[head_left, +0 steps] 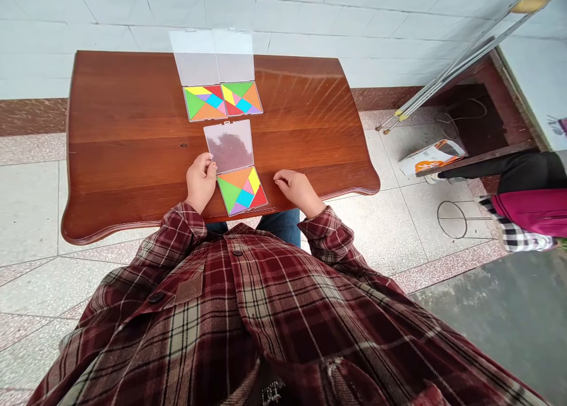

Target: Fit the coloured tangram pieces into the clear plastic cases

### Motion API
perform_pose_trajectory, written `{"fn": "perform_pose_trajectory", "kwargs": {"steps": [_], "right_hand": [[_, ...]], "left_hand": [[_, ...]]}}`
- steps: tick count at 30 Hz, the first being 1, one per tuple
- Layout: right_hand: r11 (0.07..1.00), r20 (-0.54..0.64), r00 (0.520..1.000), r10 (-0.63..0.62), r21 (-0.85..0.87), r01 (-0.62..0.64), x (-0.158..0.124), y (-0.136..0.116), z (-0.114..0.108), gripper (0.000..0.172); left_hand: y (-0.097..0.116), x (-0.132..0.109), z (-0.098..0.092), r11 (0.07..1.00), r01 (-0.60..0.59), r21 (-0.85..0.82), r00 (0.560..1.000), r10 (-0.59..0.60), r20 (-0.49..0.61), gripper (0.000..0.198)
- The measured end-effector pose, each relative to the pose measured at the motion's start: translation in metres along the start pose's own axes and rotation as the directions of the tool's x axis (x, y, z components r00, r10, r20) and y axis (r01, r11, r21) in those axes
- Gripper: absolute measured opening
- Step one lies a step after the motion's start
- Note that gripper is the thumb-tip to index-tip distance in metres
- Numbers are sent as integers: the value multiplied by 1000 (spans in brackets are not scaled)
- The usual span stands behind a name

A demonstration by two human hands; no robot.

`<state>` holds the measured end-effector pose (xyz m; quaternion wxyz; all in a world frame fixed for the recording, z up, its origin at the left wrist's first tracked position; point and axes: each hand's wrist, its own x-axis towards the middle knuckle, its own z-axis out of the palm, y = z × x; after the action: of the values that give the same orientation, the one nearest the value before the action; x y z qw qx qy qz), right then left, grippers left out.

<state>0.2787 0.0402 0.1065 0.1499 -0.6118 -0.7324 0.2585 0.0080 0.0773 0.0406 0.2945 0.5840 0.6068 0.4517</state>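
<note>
Along the near edge of the table (124, 158), just in front of the plaid shirt (266, 288), I have an open near case (230, 152) in view, its tray filled with flat coloured pieces (241, 192). I judge the case light and stiff, its clear plastic smooth enough to skid and perhaps brittle at the hinge — I'd take it by the outer rims, keeping the tray level because the thin pieces look loose. The right hand (297, 190) rests beside the tray, fingers curled loosely inward, nothing visible in its hold. On the other side, the left hand (201, 181) has thumb and bent forefinger nearly together at the lid's corner; whether they pinch it or merely touch, I cannot tell. Farther off, a left-hand case (197, 69) and a right-hand case (235, 63) stand open side by side, trays full, clear lids toward the tiled wall (301, 16)
</note>
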Motion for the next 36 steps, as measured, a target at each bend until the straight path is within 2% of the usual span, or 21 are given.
{"fn": "perform_pose_trajectory", "kwargs": {"steps": [7, 11, 14, 16, 18, 22, 25, 29, 32, 36], "right_hand": [[997, -2, 1000, -3, 75, 3, 4, 4, 17, 17], [996, -87, 996, 4, 95, 5, 6, 8, 29, 18], [992, -204, 978, 42, 125, -17, 3, 11, 40, 22], [989, -271, 960, 66, 147, -27, -1, 12, 46, 25], [987, -299, 952, 73, 162, -25, -3, 12, 51, 25], [984, -300, 951, 67, 176, -13, -6, 11, 54, 24], [984, -288, 955, 75, 175, -24, -7, 12, 53, 25], [987, -298, 951, 83, 158, -37, -10, 13, 54, 24], [990, -341, 938, 55, 141, -7, -11, 15, 57, 22], [995, -443, 896, -28, 78, 69, -14, 20, 63, 20]], "left_hand": [[5, -1, -6, 992, 65, -110, 995, -73, -70, 20], [1, 15, -29, 986, 114, -124, 985, -129, -116, 17], [-11, 43, -61, 989, 138, -49, 976, -144, -165, 15], [-22, 67, -85, 987, 159, 24, 952, -147, -268, 14], [-32, 93, -105, 979, 193, 68, 919, -157, -362, 14], [-45, 147, -130, 969, 238, 72, 898, -191, -395, 12], [-49, 183, -134, 968, 243, 58, 886, -197, -421, 11], [-55, 219, -129, 969, 246, 35, 885, -210, -414, 12], [-60, 237, -121, 963, 267, 24, 894, -239, -380, 12], [-60, 252, -112, 958, 285, 39, 906, -255, -337, 12]]}}
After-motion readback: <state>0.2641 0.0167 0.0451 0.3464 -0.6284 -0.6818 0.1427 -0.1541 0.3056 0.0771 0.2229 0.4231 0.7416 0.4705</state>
